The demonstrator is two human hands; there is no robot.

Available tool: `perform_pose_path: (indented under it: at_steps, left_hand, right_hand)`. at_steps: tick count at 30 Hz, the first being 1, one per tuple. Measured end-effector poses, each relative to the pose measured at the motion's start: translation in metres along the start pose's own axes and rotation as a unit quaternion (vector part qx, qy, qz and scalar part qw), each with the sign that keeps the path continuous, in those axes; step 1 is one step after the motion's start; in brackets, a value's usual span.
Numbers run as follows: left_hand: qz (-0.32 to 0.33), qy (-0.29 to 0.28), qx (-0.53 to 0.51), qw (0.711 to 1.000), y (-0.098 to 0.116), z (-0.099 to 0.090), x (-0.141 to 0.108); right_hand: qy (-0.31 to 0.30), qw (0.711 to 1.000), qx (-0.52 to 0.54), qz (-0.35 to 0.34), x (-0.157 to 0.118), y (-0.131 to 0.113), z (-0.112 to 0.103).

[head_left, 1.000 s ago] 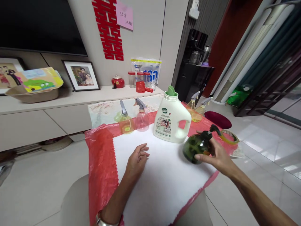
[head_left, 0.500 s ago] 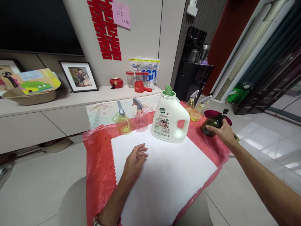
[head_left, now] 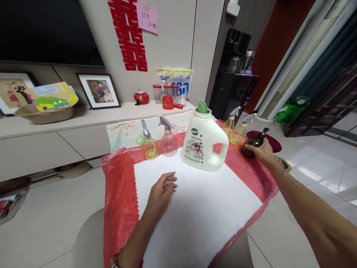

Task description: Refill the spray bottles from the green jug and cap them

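My right hand (head_left: 263, 150) is closed around a dark pump bottle (head_left: 251, 146) at the right side of the table; its black pump head points up. Over the white cloth (head_left: 200, 208), my left hand (head_left: 162, 190) rests with fingers loosely curled and apart, holding nothing. A large white detergent jug (head_left: 205, 145) with a green spout stands upright at the cloth's far edge. Left of it are a pink spray bottle (head_left: 168, 144) and a yellow spray bottle (head_left: 150, 147). Two more clear yellow spray bottles, one in front (head_left: 239, 134) and one behind (head_left: 229, 124), stand near the dark bottle.
Red plastic sheeting (head_left: 119, 197) covers the table under the white cloth. Behind, a long cabinet (head_left: 83, 121) bears picture frames, a basket (head_left: 50, 113), a red pot (head_left: 141, 98) and red-lidded jars (head_left: 157, 93). A dark red round stool (head_left: 272, 143) is at the right.
The view has shifted slightly, moving the scene a little to the right. My right hand stays on the dark bottle, which sits slightly closer to the spray bottles. My left hand has hardly moved.
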State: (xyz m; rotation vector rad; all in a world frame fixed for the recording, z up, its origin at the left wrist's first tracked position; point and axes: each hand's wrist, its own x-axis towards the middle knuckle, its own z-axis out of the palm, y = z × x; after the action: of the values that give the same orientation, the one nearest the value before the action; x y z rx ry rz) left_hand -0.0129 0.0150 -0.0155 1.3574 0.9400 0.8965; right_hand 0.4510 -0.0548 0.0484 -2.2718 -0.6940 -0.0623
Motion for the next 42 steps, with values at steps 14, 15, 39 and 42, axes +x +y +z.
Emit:
perform_pose_path:
  at_steps: [14,15,39,42]
  left_hand:
    - [-0.008,0.002,0.005,1.0,-0.001,0.0,0.002]
    - [-0.008,0.002,0.004,1.0,-0.001,0.0,0.001]
    - [0.091,0.003,0.069,0.994,0.0,0.0,-0.008]
    - [0.101,0.005,0.083,0.991,0.002,-0.001,-0.009]
  right_hand:
    - [-0.006,0.999,-0.018,-0.031,0.011,0.008,0.011]
    - [-0.013,0.999,-0.023,-0.03,0.01,0.007,0.009]
    - [-0.206,0.737,-0.146,-0.627,-0.282,-0.065,0.03]
    - [-0.214,0.723,-0.169,-0.635,-0.287,-0.065,0.037]
